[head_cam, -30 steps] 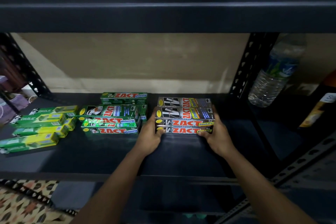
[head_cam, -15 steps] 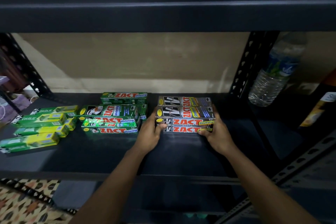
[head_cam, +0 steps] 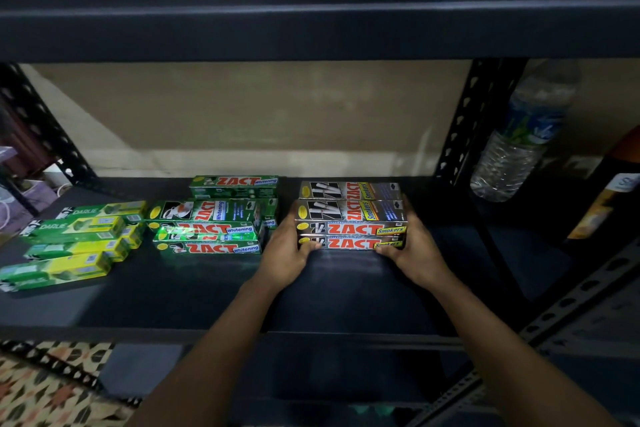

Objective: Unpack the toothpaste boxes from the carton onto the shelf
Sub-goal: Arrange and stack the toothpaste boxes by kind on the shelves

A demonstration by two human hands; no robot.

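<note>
Premises: small shop or stockroom. Evidence: slotted-angle steel shelving (head_cam: 464, 121), toothpaste boxes (head_cam: 207, 230) stacked by brand in 3 groups, bottled water (head_cam: 519, 135) in adjoining bay.

Three ZACT Smokers boxes (head_cam: 349, 229) visible, at least four ZACT Whitening boxes (head_cam: 207, 248), about five Darlie boxes (head_cam: 72, 228), one water bottle (head_cam: 519, 135).

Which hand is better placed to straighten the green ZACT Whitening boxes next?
Probably the left hand: it grips the end of the Smokers stack beside the green boxes; the right hand grips the far end.
</note>
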